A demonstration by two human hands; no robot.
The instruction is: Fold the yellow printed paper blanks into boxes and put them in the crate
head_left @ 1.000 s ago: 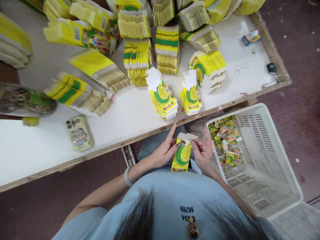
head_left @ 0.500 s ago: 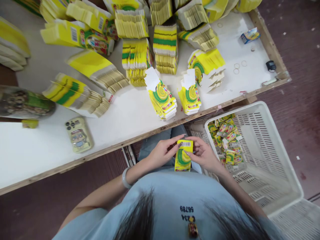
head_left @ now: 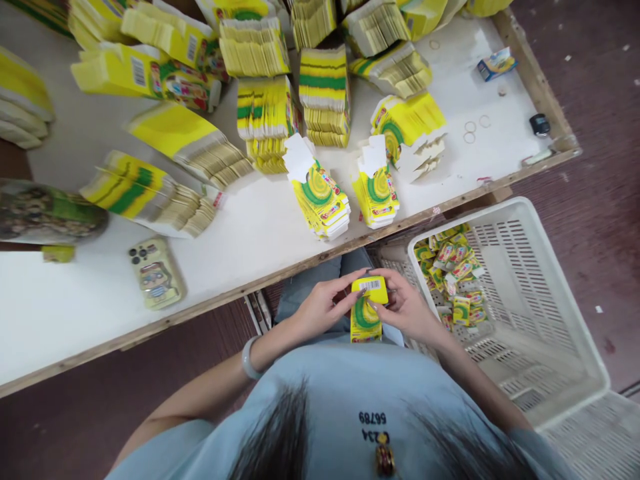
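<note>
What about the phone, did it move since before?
No. The phone lies in the same spot, just in from the table's wooden edge. The whole picture shifted a little, but the phone didn't slide any way.

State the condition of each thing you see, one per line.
Yellow box: held, barcode end up; fully shut or not, cannot tell
Left hand: gripping the yellow box
Right hand: gripping the yellow box
Crate: open-topped, partly filled
Small boxes: jumbled in the crate
Phone: lying camera side up
Front cartons: stacked, white flaps out
</note>
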